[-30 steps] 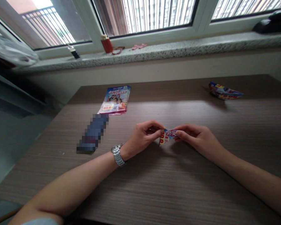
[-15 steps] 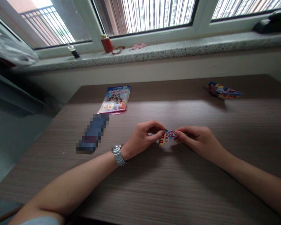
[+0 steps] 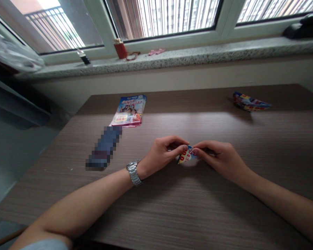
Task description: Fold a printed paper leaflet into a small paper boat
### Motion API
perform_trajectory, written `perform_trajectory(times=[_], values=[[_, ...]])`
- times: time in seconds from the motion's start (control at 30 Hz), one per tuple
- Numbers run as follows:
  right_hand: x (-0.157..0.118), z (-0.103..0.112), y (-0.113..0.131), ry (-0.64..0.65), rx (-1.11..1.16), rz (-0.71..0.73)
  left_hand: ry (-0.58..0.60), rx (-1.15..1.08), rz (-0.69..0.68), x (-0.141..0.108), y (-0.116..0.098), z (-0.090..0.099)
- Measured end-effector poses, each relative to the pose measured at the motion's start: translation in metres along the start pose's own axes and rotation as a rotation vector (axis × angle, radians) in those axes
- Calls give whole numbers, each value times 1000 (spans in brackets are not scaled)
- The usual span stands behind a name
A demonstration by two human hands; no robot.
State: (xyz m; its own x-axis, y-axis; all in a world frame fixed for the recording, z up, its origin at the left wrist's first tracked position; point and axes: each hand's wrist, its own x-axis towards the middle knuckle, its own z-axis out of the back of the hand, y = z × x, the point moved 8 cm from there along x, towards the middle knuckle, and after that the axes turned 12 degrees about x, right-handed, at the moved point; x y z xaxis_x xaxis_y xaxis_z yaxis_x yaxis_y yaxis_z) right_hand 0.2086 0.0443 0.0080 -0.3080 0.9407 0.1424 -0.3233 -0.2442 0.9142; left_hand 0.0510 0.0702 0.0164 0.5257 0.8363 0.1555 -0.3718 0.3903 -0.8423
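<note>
A small folded piece of printed paper [image 3: 185, 157], blue and yellow with red figures, is held just over the wooden table [image 3: 156, 215]. My left hand [image 3: 167, 152], with a metal watch [image 3: 134, 173] on its wrist, pinches the paper's upper left part between thumb and fingers. At the paper's right upper edge, my right hand [image 3: 219, 156] pinches it too. The two hands' fingertips nearly meet. The fingers cover part of the paper, so its whole shape does not show.
A stack of printed flyers [image 3: 130, 110] lies at the back left, beside a pixelated dark phone-like object [image 3: 104, 148]. A folded paper shape [image 3: 250, 102] stands at the back right. On the stone windowsill [image 3: 187, 57] are a red lighter-like item [image 3: 120, 49] and small pink pieces [image 3: 156, 52].
My left hand has shifted slightly to the right along the paper, closer to my right hand. Less of the paper's top edge shows between the fingers.
</note>
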Motion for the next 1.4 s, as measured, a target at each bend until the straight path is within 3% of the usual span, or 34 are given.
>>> perform_trajectory(times=[0.2, 0.73, 0.87, 1.07, 1.4], values=[[0, 4, -4, -54, 59, -45, 14, -114, 72, 1, 7, -3], [-1, -5, -1, 0, 122, -21, 97, 31, -14, -1, -4, -7], [-2, 0, -4, -50, 124, -31, 69, 10, -2, -1, -3, -6], [-2, 13, -12, -179, 173, -79, 131, -102, 74, -3, 5, -14], [-2, 14, -15, -201, 235, -88, 97, -91, 84, 0, 8, -9]])
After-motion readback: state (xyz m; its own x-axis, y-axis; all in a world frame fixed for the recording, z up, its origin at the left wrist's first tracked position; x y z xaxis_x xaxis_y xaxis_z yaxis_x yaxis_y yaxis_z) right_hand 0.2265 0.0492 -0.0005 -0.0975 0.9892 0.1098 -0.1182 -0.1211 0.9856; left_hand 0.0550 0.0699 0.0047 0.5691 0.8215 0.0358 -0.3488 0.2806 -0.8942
